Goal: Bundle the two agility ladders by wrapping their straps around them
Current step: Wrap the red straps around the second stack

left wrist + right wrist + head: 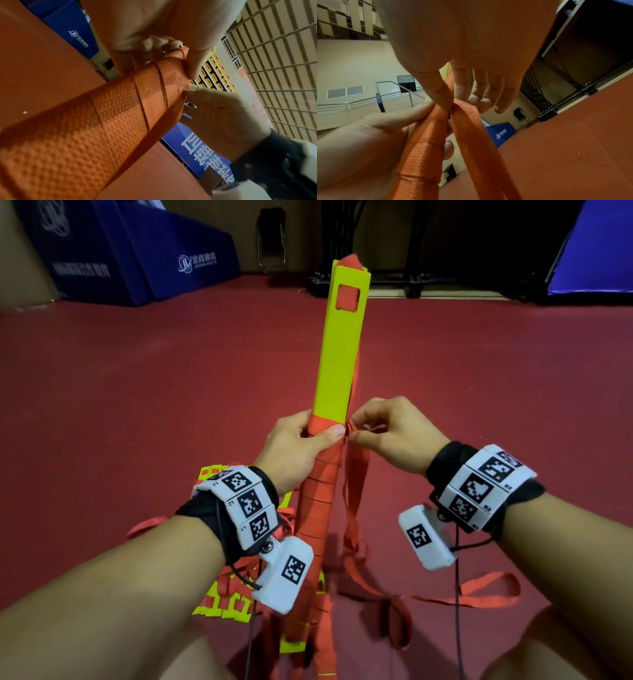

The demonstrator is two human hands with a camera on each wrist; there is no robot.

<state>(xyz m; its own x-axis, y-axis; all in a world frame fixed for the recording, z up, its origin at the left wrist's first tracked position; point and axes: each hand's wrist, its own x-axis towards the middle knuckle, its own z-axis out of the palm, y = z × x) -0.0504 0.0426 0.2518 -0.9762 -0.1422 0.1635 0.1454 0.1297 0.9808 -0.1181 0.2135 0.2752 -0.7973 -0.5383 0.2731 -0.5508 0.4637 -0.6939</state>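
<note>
The stack of flat yellow-green plastic ladder rungs (346, 344) is bound in textured orange-red woven strap (317, 494) (honeycomb weave); the dark red floor (137, 405) meets blue white-lettered padded mats (137, 258) at eleven o'clock.

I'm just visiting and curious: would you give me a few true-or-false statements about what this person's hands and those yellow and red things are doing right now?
1. The left hand grips the ladder bundle where the red wrapping ends. True.
2. The right hand lies flat on the floor. False: it is raised beside the bundle, pinching the red strap.
3. The bundle's far end is wrapped in strap. False: the far part shows bare yellow; the wraps cover the near part.
4. A second ladder lies loose on the red floor, under the left wrist. True.
5. The floor is blue. False: it is red.
</note>
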